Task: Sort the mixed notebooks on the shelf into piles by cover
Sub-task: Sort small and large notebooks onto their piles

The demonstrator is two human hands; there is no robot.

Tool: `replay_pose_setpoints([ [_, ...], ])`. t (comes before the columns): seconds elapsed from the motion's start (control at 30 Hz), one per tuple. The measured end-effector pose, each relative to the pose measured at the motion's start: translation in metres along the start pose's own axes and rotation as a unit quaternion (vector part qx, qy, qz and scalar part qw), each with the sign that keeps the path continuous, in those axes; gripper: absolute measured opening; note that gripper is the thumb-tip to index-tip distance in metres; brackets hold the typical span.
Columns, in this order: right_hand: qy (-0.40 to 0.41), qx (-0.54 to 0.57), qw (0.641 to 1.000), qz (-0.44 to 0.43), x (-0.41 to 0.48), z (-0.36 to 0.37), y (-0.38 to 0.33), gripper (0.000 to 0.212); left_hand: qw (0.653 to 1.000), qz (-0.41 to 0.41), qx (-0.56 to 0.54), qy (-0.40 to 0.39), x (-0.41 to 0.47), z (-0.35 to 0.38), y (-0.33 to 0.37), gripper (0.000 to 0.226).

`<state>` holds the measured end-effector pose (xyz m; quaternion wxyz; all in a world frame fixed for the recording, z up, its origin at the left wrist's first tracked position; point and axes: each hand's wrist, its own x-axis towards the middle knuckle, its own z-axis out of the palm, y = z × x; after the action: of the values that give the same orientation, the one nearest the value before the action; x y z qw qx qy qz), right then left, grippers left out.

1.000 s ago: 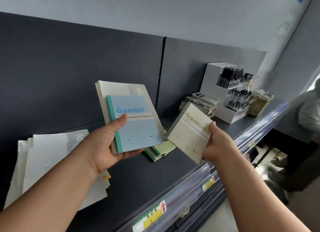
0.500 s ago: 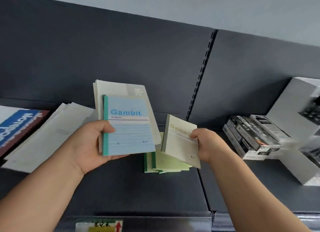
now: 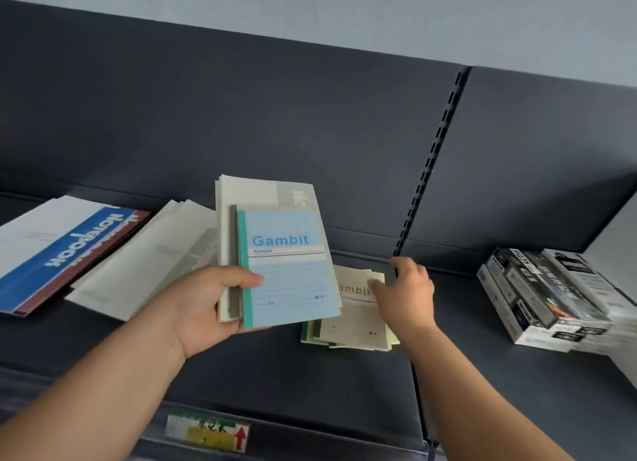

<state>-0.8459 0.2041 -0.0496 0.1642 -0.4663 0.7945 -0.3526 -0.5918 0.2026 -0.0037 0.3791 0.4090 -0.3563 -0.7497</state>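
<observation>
One wide-angle camera, worn on the head, looks forward and a little down onto a dark shelf (image 3: 275, 367) from close by. The left hand (image 3: 206, 305) and right hand (image 3: 406, 291) reach in from the lower edge. The shelf's back panel (image 3: 241, 123) fills the upper frame.

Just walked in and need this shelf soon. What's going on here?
A person is sorting notebooks on the dark shelf. The left hand grips a raised stack with a blue Gambit notebook in front. The right hand is on a cream Gambit notebook lying atop a small green-edged pile; whether it grips or only touches it is unclear. Larger pale notebooks lie further left.
</observation>
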Motion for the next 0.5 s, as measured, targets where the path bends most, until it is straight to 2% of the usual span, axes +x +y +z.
replay_pose_setpoints([
  [0.07,-0.025,0.166,0.986,0.0,-0.005,-0.016,-0.016,0.045,1.0,0.004,0.018,0.003,0.004,0.006,-0.005,0.054],
  [0.1,-0.087,0.257,0.962,0.018,-0.009,-0.022,-0.026,0.045,1.0,0.009,0.026,0.003,0.005,0.01,-0.007,0.054],
  [0.17,-0.225,0.306,0.924,0.041,-0.017,-0.023,-0.038,0.049,0.999,0.018,0.042,0.0,0.008,0.019,-0.009,0.053],
  [0.2,-0.258,0.3,0.918,0.039,-0.021,-0.019,-0.039,0.054,0.999,0.022,0.048,-0.004,0.009,0.023,-0.01,0.053],
  [0.27,-0.252,0.302,0.919,0.037,-0.025,-0.012,-0.04,0.064,0.998,0.03,0.047,-0.01,0.011,0.028,-0.009,0.049],
  [0.4,-0.22,0.351,0.908,0.066,-0.025,-0.016,-0.036,0.031,0.999,0.029,0.0,0.012,0.014,0.031,-0.004,0.02],
  [0.5,-0.219,0.375,0.896,0.087,-0.025,-0.022,-0.034,0.03,0.999,0.019,-0.016,0.027,0.017,0.028,-0.002,0.024],
])
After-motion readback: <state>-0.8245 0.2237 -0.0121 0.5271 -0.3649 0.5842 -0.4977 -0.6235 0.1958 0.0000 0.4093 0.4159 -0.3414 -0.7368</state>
